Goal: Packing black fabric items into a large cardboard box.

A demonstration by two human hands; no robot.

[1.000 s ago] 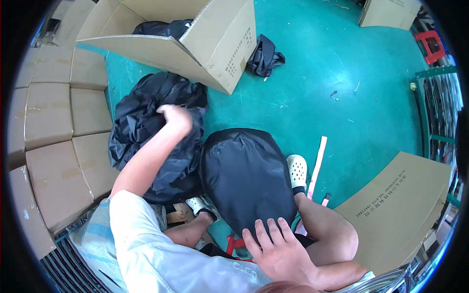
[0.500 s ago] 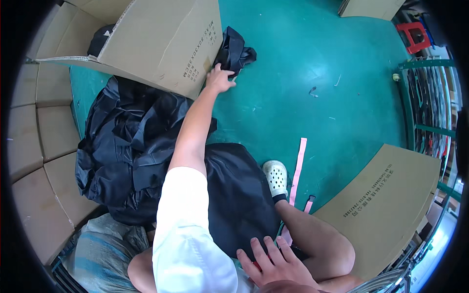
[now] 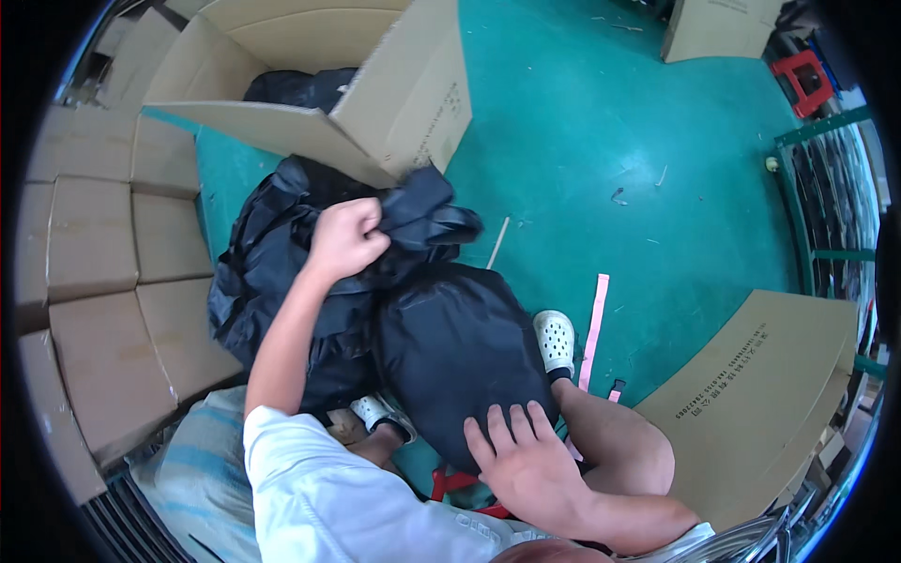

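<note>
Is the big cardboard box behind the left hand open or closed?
Open: the cardboard box has its flaps spread, and dark fabric shows inside.

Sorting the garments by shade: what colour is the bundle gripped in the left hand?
Black, plain; the bundle in the left hand shows best in the head view.

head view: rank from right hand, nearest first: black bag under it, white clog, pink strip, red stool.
From the right hand:
1. black bag, under its fingers.
2. white clog, just above the hand.
3. pink strip, on the floor right of the clog.
4. red stool, far upper right.

two hands (image 3: 347, 235), two white clogs (image 3: 555, 340), one open box (image 3: 394, 94)
</note>
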